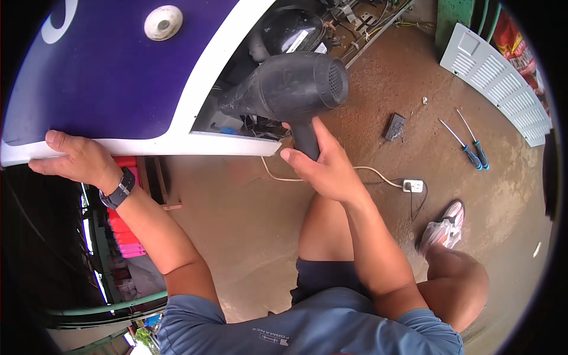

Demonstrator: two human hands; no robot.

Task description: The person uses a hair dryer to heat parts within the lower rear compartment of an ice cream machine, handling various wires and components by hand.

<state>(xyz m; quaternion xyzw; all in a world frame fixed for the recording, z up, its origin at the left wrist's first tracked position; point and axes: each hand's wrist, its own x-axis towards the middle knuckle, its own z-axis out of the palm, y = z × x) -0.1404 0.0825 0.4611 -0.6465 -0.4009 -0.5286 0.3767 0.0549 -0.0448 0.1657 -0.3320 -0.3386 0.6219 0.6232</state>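
My right hand (328, 163) is closed round the handle of a black hair dryer (290, 86). Its nozzle points left, over the open machine bay of a large appliance. Inside that bay sits a round black compressor (293, 29), with wires and small parts around it. On the left, my left hand (80, 160) grips the near edge of the appliance's white border (201, 146), its thumb on top. The border frames a dark purple panel (124, 83) carrying a round white knob-like disc (163, 23). The dryer hides part of the bay.
On the wet brown floor to the right lie two blue-handled screwdrivers (476, 155), a small black box (394, 127) and a white socket block (412, 186) on a pale cord. A grey vented grille (497, 83) stands farther right. Red and pink stacked items (125, 234) are at left.
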